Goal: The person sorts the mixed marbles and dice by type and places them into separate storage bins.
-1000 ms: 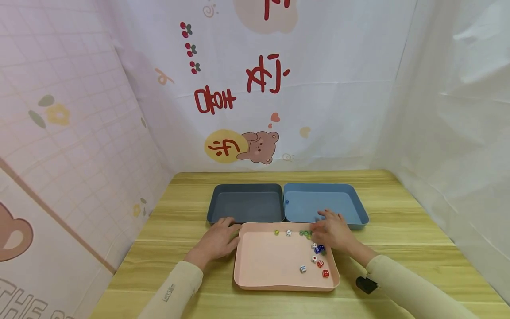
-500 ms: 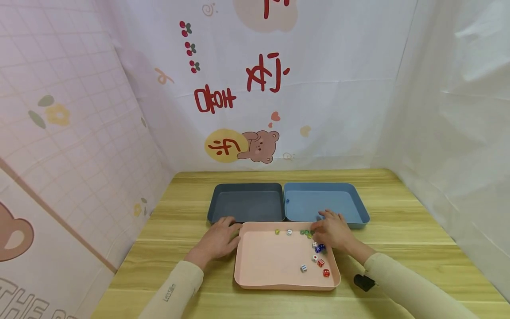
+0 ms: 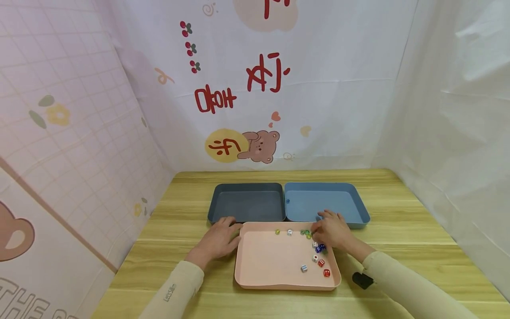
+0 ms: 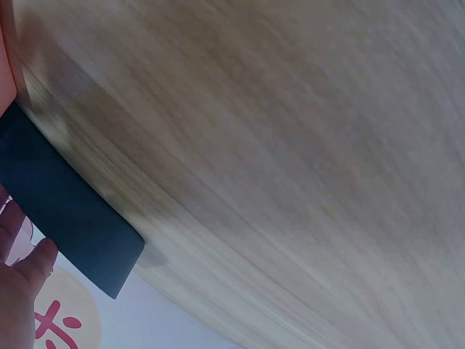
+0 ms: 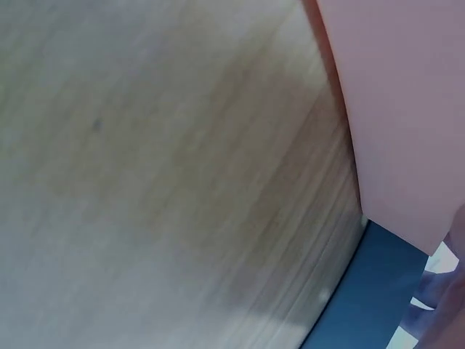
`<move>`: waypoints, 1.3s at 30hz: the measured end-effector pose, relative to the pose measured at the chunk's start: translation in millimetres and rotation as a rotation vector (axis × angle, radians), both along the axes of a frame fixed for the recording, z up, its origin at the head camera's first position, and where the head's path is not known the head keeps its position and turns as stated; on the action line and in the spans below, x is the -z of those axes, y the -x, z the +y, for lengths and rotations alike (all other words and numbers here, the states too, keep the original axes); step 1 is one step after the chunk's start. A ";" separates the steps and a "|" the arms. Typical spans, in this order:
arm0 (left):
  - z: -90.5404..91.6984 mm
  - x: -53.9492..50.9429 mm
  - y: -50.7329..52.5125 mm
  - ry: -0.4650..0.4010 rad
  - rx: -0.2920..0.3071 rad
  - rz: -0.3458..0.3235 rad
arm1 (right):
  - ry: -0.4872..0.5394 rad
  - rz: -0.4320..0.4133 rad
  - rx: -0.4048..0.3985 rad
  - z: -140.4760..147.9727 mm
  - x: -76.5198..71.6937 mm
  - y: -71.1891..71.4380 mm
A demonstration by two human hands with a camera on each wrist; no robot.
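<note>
My left hand rests by the far left corner of the pink tray, fingers relaxed beside the rim. In the left wrist view, part of the left hand shows near the dark tray. My right hand lies over the pink tray's far right corner, loosely spread, with its fingertips near the green dice and partly hidden. White dice, blue dice and red dice lie along the tray's right side. A yellow die sits near the far wall.
Behind the pink tray stand a dark grey-blue tray and a lighter blue tray, side by side. One small blue die is in the lighter tray. A printed cloth hangs behind the wooden table.
Both hands stay at the pink tray's far corners. The right wrist and sleeve shift very slightly; the trays and dice keep their places.
</note>
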State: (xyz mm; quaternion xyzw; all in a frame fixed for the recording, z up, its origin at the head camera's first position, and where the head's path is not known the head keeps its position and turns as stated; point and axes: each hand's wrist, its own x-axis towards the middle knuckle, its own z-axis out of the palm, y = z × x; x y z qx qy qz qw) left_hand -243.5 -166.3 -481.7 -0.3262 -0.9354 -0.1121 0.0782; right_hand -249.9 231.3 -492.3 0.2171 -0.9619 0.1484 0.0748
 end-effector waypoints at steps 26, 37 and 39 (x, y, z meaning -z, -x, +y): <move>0.5 -0.9 -1.4 -0.005 -0.002 -0.005 | 0.152 0.003 0.033 8.0 -28.1 18.3; 0.4 -1.4 -1.1 0.002 -0.003 -0.001 | 0.176 0.039 0.052 15.6 -27.9 36.6; 0.5 -1.3 -1.1 0.002 -0.003 -0.002 | 0.163 0.046 0.059 17.2 -28.2 39.7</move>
